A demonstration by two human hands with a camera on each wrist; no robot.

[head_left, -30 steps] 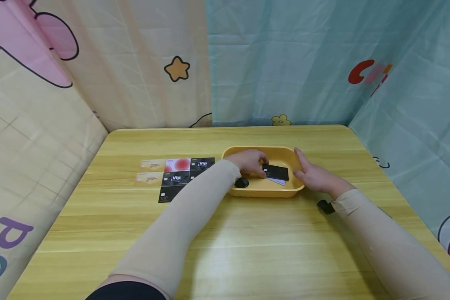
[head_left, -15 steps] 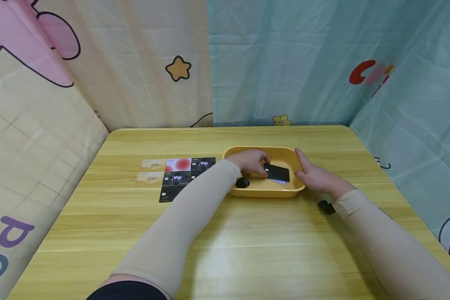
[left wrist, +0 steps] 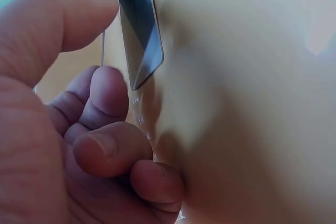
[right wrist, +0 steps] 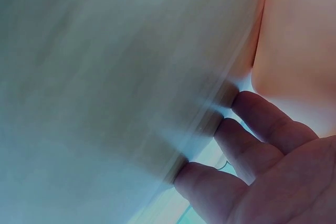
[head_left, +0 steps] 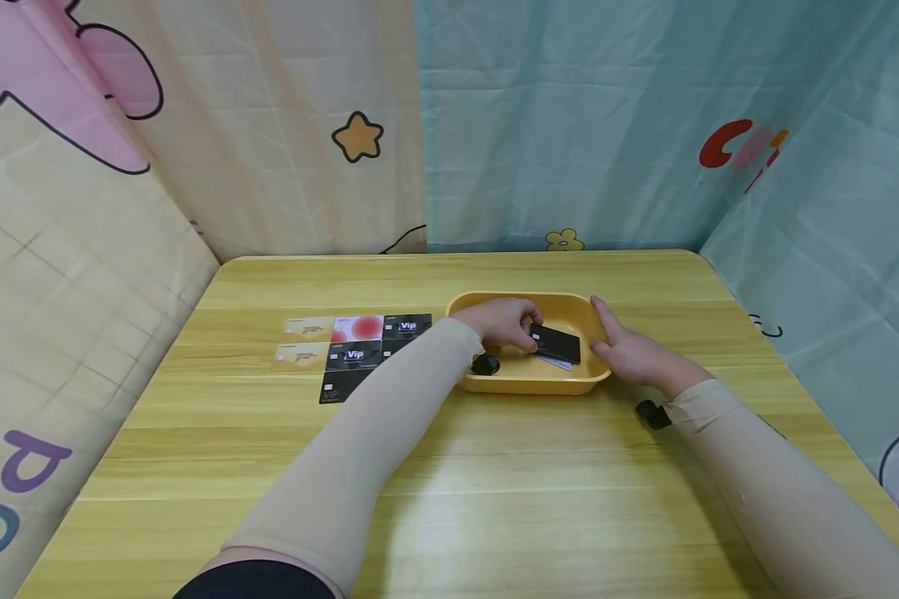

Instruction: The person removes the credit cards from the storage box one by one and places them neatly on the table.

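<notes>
A black card lies tilted inside the yellow plastic basket, over at least one pale card. My left hand reaches over the basket's left side and pinches the black card's left edge between thumb and fingertip. In the left wrist view the pinched card shows only as a thin line, with another card just beyond it. At the basket's right end, my right hand rests against the outer wall. Its fingertips touch the tabletop in the right wrist view.
Left of the basket, several cards lie flat in rows, among them yellow cards, a pink-red card and black Vip cards; my left forearm covers some. The wooden table ends at curtains behind. Black wrist cameras sit under both wrists.
The black card and my left fingers have shifted very slightly to the right in the view, along with the whole scene. My right hand keeps its place at the basket.
</notes>
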